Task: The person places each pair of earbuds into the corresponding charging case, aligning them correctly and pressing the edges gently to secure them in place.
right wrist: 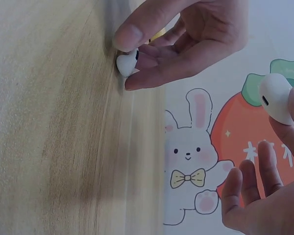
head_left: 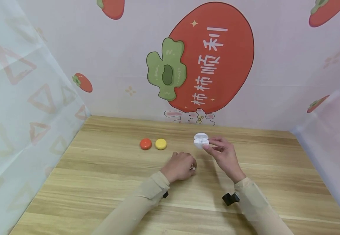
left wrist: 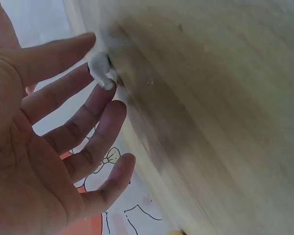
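My left hand (head_left: 180, 166) pinches a white wireless earbud (right wrist: 126, 64) between thumb and fingers, close over the wooden table. In the left wrist view the earbud (left wrist: 99, 66) sits at the fingertips, its short stem partly hidden by them. Farther right, my right hand (head_left: 224, 155) grips a white earbud charging case (head_left: 200, 142) by its side, raised over the table. Its lid is flipped up, and a small dark spot shows inside. From the right wrist, only the rounded outside of the case (right wrist: 275, 98) is seen, with a dark slot in it.
A red round case (head_left: 145, 144) and a yellow round case (head_left: 161, 144) lie side by side on the table (head_left: 108, 176), beyond the left hand. Behind the table stands a wall sheet (head_left: 128, 58) printed with persimmons and a rabbit; patterned sheets flank both sides.
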A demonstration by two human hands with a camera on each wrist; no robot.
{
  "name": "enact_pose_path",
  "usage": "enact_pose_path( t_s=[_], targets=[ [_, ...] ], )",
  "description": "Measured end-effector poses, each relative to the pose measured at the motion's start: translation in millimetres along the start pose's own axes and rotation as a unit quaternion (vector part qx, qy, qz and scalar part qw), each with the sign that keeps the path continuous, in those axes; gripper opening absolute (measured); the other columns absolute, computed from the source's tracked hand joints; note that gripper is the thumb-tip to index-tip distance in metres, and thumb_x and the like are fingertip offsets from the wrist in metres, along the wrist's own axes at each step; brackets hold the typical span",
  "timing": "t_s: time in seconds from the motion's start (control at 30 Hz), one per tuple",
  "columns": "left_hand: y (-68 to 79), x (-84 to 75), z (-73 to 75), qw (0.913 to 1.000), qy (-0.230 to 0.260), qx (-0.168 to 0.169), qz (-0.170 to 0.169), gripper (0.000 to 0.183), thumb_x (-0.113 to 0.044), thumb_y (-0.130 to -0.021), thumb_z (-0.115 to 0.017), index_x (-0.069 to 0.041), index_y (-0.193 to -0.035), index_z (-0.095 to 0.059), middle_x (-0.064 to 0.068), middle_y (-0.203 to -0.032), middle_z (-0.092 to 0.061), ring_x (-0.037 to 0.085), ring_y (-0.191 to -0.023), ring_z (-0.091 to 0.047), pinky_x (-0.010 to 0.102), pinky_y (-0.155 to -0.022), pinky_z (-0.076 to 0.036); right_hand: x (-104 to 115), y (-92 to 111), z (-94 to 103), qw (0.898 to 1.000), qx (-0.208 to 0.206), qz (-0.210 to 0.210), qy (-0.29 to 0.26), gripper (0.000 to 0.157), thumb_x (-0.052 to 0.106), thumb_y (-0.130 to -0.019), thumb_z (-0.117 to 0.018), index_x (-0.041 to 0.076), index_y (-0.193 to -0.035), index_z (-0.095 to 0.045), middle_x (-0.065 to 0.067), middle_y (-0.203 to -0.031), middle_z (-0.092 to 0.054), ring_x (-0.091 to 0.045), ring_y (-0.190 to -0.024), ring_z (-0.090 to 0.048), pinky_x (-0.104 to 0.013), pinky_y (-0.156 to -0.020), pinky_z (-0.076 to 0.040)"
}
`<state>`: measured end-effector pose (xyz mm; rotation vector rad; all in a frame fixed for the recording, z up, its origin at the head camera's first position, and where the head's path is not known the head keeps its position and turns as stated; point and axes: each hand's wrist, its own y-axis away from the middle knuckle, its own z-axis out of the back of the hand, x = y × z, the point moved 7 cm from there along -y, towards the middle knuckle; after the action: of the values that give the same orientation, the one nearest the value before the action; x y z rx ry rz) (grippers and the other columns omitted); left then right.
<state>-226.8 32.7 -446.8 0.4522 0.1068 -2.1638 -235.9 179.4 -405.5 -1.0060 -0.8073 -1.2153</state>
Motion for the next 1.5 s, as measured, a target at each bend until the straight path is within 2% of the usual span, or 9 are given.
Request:
enact_pose_path(
  t_s=[0.23,0.43,0.57,0.73,0.9,1.03,1.2,1.5],
  targets=[
    [-1.0,-1.2,-0.8,0.9999,-0.004,-0.001,0.009,0.005,-0.023,-0.09,-0.077,-0.019,-0.094,-0.079,-0.004,-0.096,-0.072,0.018,-0.092,-0.064,0.041,-0.082,-0.044,1.6,0.6,-1.4,1.0,0.004,-0.001,0.006,0.033,0.017,-0.092,-0.077,-0.004,-0.117,-0.073,-0.014,-0.12,-0.06,-0.025,-0.113,-0.055,-0.024,-0.088,-0.05],
    [3.2,4.2,3.3,0.9997,0.001,-0.001,0.023,0.002,-0.021,-0.091,-0.076,-0.019,-0.092,-0.075,-0.006,-0.089,-0.069,0.015,-0.088,-0.061,0.041,-0.083,-0.044,1.4,1.0,-1.9,1.0,0.007,-0.008,0.014,0.035,0.02,-0.092,-0.077,-0.003,-0.118,-0.073,-0.014,-0.12,-0.06,-0.026,-0.114,-0.056,-0.025,-0.089,-0.05],
    [7.4,9.3,11.4,0.9993,0.021,-0.012,0.03,0.01,-0.026,-0.091,-0.078,-0.019,-0.091,-0.071,-0.01,-0.082,-0.064,0.012,-0.082,-0.057,0.039,-0.082,-0.044,3.4,1.8,-1.3,1.0,0.006,-0.004,0.014,0.035,0.021,-0.093,-0.077,-0.003,-0.118,-0.073,-0.015,-0.12,-0.06,-0.025,-0.113,-0.056,-0.025,-0.089,-0.051],
    [13.3,15.6,28.2,0.9963,0.064,-0.047,0.033,0.014,-0.025,-0.089,-0.08,-0.019,-0.09,-0.068,-0.012,-0.078,-0.06,0.014,-0.081,-0.051,0.036,-0.08,-0.042,3.9,2.0,-0.9,1.0,0.006,-0.001,0.013,0.034,0.021,-0.093,-0.076,-0.002,-0.117,-0.074,-0.015,-0.12,-0.06,-0.024,-0.113,-0.055,-0.027,-0.089,-0.051],
    [20.5,19.8,48.8,0.99,0.093,-0.099,0.037,0.016,-0.024,-0.088,-0.081,-0.014,-0.1,-0.075,-0.009,-0.082,-0.064,0.016,-0.087,-0.054,0.041,-0.083,-0.043,3.7,2.0,-0.8,1.0,0.006,-0.005,0.01,0.033,0.021,-0.093,-0.076,-0.002,-0.117,-0.074,-0.014,-0.12,-0.059,-0.026,-0.112,-0.056,-0.03,-0.09,-0.051],
    [24.2,24.8,60.1,0.9834,0.114,-0.134,0.043,0.017,-0.029,-0.084,-0.085,-0.017,-0.094,-0.079,-0.012,-0.077,-0.065,0.013,-0.085,-0.056,0.042,-0.083,-0.042,3.7,0.7,-1.0,1.0,0.006,-0.007,-0.005,0.032,0.018,-0.093,-0.077,-0.004,-0.116,-0.074,-0.015,-0.12,-0.059,-0.029,-0.111,-0.057,-0.031,-0.09,-0.052],
    [26.9,31.5,67.7,0.9729,0.156,-0.164,0.049,0.015,-0.031,-0.081,-0.087,-0.019,-0.086,-0.078,-0.015,-0.075,-0.065,0.009,-0.077,-0.058,0.033,-0.076,-0.045,5.1,0.5,-0.3,1.0,0.002,-0.003,-0.011,0.031,0.016,-0.093,-0.077,-0.004,-0.115,-0.074,-0.014,-0.119,-0.059,-0.029,-0.11,-0.057,-0.029,-0.089,-0.052],
    [31.3,40.7,76.1,0.9517,0.231,-0.196,0.049,0.02,-0.029,-0.083,-0.085,-0.015,-0.095,-0.08,-0.01,-0.082,-0.07,0.009,-0.082,-0.062,0.03,-0.076,-0.05,8.0,0.2,1.0,1.0,-0.004,0.01,-0.006,0.029,0.016,-0.093,-0.077,-0.003,-0.114,-0.075,-0.014,-0.116,-0.061,-0.019,-0.106,-0.058,-0.026,-0.088,-0.052]
  ],
)
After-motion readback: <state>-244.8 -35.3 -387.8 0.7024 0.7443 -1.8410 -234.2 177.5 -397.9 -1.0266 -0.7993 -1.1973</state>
